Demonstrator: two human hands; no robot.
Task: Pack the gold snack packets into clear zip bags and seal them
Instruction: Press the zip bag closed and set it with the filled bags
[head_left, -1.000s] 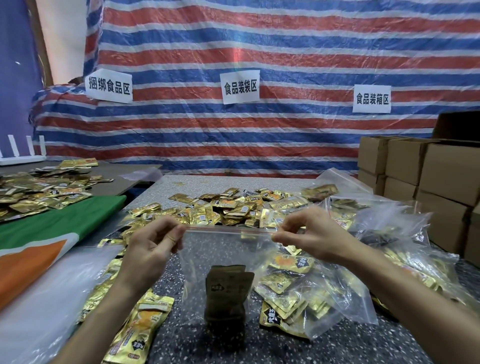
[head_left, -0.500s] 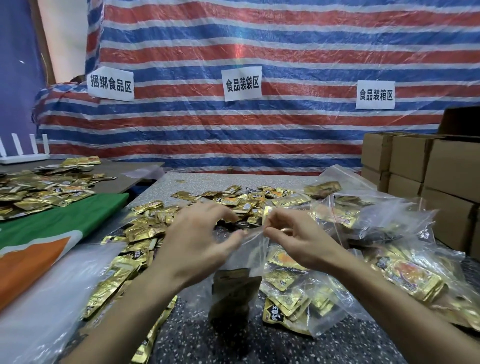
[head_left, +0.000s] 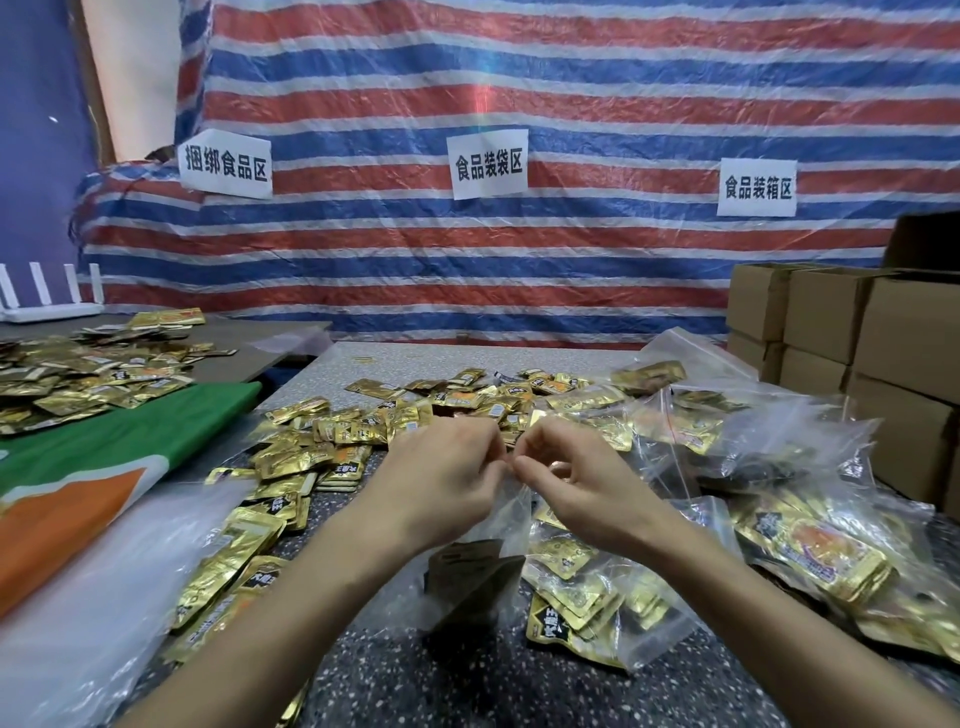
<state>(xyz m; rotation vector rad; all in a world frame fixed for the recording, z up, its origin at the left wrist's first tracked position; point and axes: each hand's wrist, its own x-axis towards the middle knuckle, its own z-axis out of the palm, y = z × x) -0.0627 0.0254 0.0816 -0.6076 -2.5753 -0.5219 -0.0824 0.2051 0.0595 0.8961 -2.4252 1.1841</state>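
While the left hand (head_left: 447, 483) and right hand (head_left: 576, 483) pinch the mouth of a clear zip bag (head_left: 478, 582), filled bags (head_left: 779, 545) lie to their right; many loose packets (head_left: 322, 447) beyond them remain unpacked.

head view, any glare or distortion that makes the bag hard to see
Head view: wide-angle bending bows the boxes at the right edge; head view: glare streaks the plastic over the tarp and glints off the packets; head view: the bag, pinched by the left hand and right hand, is hazy, its zip line hard to make out.
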